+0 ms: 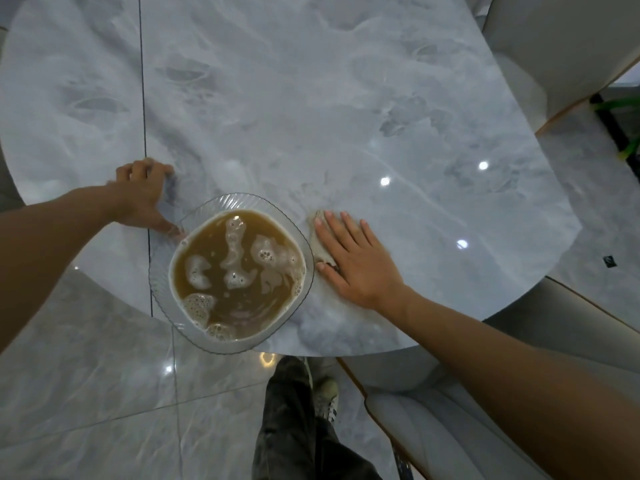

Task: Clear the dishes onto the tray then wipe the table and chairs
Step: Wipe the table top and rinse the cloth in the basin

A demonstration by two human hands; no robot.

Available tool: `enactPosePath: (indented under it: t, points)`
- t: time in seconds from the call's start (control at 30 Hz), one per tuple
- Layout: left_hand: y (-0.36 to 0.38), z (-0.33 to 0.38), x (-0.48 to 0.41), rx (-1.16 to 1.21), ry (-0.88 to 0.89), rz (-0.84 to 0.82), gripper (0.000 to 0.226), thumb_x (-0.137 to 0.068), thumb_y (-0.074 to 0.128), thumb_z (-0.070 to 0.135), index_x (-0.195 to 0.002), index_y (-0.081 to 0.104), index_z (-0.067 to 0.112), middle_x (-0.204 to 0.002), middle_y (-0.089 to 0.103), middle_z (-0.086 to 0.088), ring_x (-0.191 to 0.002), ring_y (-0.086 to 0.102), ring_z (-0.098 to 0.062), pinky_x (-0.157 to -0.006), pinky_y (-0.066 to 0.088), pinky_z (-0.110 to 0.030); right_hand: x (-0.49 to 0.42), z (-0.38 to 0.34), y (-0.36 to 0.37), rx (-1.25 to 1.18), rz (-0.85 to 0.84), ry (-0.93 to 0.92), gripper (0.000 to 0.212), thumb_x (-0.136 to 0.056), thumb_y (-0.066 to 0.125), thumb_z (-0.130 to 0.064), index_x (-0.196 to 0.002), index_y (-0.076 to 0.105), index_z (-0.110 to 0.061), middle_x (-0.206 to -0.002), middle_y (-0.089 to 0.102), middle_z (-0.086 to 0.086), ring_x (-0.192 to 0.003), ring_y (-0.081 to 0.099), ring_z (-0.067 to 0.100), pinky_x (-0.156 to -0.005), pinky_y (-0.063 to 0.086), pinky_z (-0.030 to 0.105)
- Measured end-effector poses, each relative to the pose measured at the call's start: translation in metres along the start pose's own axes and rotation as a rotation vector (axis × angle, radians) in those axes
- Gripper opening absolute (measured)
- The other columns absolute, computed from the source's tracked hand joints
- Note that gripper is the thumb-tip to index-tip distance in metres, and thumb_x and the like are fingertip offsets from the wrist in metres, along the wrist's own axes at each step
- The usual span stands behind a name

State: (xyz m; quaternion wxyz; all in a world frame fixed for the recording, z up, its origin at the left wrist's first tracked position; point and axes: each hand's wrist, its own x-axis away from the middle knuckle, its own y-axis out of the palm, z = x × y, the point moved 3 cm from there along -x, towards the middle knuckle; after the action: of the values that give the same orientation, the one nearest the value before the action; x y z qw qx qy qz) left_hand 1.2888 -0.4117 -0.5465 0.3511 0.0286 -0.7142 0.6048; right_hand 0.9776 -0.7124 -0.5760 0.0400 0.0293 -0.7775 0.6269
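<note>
A clear ribbed glass bowl full of brown foamy liquid sits at the near edge of the round grey marble table, its lower left part hanging past the edge. My left hand rests on the table beside the bowl, fingers bent with the tips on the surface, thumb tip against the bowl's left rim. My right hand lies flat, fingers straight, pressing a beige cloth onto the table just right of the bowl.
A pale upholstered chair stands at the far right, and another chair is tucked in at the near right. My legs and shoes stand on the glossy tiled floor below the table edge.
</note>
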Motion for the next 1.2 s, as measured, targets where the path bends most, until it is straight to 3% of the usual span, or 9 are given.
enactPosePath:
  t: [0.13,0.3,0.47,0.57,0.67,0.8,0.87,1.07,1.2]
  points:
    - [-0.001,0.006,0.003,0.01,0.019,-0.005,0.144,-0.052,0.098,0.059,-0.16,0.013,0.017,-0.168,0.006,-0.017,-0.156,0.003,-0.038,-0.127,0.01,-0.052,0.025,-0.012,0.005,-0.009,-0.008,-0.016,0.071,-0.108,0.026,-0.057,-0.165,-0.001,-0.024,-0.173,-0.005,0.0,-0.16,-0.008,0.021,-0.129,0.007,0.049]
    - [-0.002,0.006,0.015,-0.014,0.007,0.024,0.138,-0.06,0.093,0.064,-0.163,0.009,0.026,-0.173,-0.001,-0.008,-0.157,0.009,-0.041,-0.122,0.016,-0.068,0.051,-0.026,0.009,-0.028,-0.02,-0.015,0.073,-0.108,0.028,-0.057,-0.165,-0.002,-0.023,-0.173,-0.008,0.0,-0.159,-0.011,0.02,-0.129,0.008,0.05]
    - [0.007,0.016,0.061,0.147,-0.067,0.198,0.127,-0.067,0.09,0.06,-0.164,0.017,0.025,-0.172,0.006,-0.011,-0.156,0.013,-0.039,-0.123,0.019,-0.062,0.078,-0.039,0.007,-0.09,-0.034,-0.043,0.085,-0.102,0.034,-0.067,-0.165,-0.004,-0.023,-0.173,-0.009,0.0,-0.159,-0.011,0.021,-0.129,0.005,0.05]
    - [0.031,0.017,0.097,0.43,-0.14,0.374,0.088,-0.08,0.088,0.042,-0.152,0.045,0.015,-0.16,0.03,-0.018,-0.146,0.029,-0.04,-0.115,0.033,-0.057,0.091,-0.045,0.007,-0.075,-0.065,-0.066,0.099,-0.095,0.036,-0.08,-0.165,-0.006,-0.023,-0.173,-0.009,0.001,-0.159,-0.011,0.022,-0.129,0.003,0.049]
    - [0.063,0.014,0.126,0.636,-0.218,0.494,0.043,-0.095,0.064,0.032,-0.131,0.065,0.01,-0.14,0.052,-0.023,-0.128,0.051,-0.043,-0.109,0.043,-0.048,0.1,-0.047,0.015,-0.016,-0.09,-0.085,0.11,-0.088,0.041,-0.084,-0.165,-0.004,-0.02,-0.173,-0.008,0.003,-0.159,-0.009,0.024,-0.129,0.003,0.049]
    - [0.097,0.014,0.168,0.76,-0.307,0.525,0.03,-0.095,0.06,0.011,-0.124,0.067,0.007,-0.131,0.055,-0.023,-0.118,0.057,-0.037,-0.105,0.048,-0.046,0.11,-0.052,0.018,0.023,-0.05,-0.113,0.095,-0.093,0.048,-0.059,-0.166,0.004,-0.017,-0.173,-0.001,0.006,-0.16,-0.003,0.027,-0.128,0.016,0.052]
    - [0.108,0.019,0.189,0.809,-0.308,0.573,0.029,-0.095,0.061,0.004,-0.122,0.067,0.007,-0.128,0.056,-0.022,-0.118,0.056,-0.034,-0.103,0.047,-0.044,0.116,-0.054,0.021,0.04,-0.049,-0.127,0.094,-0.094,0.054,-0.051,-0.166,0.004,-0.017,-0.173,0.0,0.007,-0.16,-0.001,0.027,-0.128,0.014,0.05]
    - [0.129,0.058,0.247,0.986,-0.245,0.659,0.028,-0.098,0.058,0.003,-0.114,0.068,0.024,-0.124,0.058,-0.007,-0.108,0.054,-0.012,-0.094,0.049,-0.035,0.134,-0.061,0.021,0.022,-0.053,-0.178,0.093,-0.094,0.06,-0.038,-0.166,0.004,-0.018,-0.173,0.003,0.005,-0.16,0.002,0.027,-0.127,0.012,0.048]
    - [0.14,0.081,0.272,1.069,-0.175,0.595,0.022,-0.099,0.061,0.003,-0.109,0.071,0.02,-0.12,0.06,-0.005,-0.105,0.062,-0.016,-0.089,0.051,-0.03,0.148,-0.065,0.017,-0.053,-0.113,-0.162,0.089,-0.094,0.059,-0.03,-0.166,0.007,-0.023,-0.173,0.006,0.001,-0.16,0.005,0.026,-0.127,0.009,0.045]
